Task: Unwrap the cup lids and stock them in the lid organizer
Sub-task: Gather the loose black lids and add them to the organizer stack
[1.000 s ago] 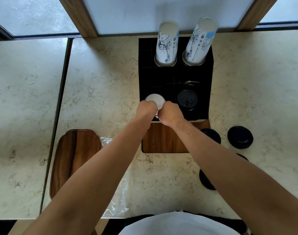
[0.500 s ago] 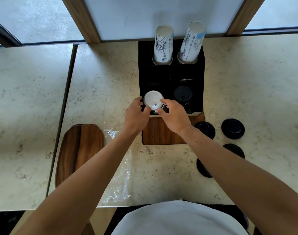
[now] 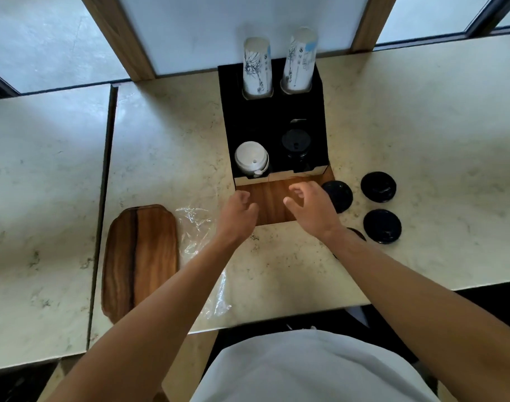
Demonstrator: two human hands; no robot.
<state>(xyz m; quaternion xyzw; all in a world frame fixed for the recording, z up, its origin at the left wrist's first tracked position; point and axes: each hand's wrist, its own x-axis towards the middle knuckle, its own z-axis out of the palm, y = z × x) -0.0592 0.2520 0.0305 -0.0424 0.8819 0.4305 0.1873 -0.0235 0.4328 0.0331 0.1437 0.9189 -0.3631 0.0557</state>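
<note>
Head view. A stack of white round plastic cup lids (image 3: 251, 161) sits in the front-left compartment of the black box-shaped lid organizer (image 3: 272, 123); a stack of black plastic lids (image 3: 295, 146) fills the front-right compartment beside it. Two tall printed paper cup stacks (image 3: 278, 65) stand upright in the rear holes. Loose black round lids (image 3: 378, 187) lie on the pale marble-patterned counter (image 3: 422, 126), to the right of the organizer's wooden base (image 3: 272, 204). The crumpled clear plastic wrap (image 3: 195, 227) lies between the organizer and an oblong wooden tray (image 3: 140, 256).

The left hand (image 3: 239, 213) hovers over the base with fingers loosely curled, holding nothing. The right hand (image 3: 308, 208) hangs beside it, fingers relaxed and spread, likewise empty, near the closest loose lid.

Handling note: such lids are probably very light, thin and slightly flexible, with smooth domed tops that may slip. A pinch at the stiffer outer rim, thumb opposite fingers, seems best; squeezing the dome could deform it. Nesting them first should ease loading.
</note>
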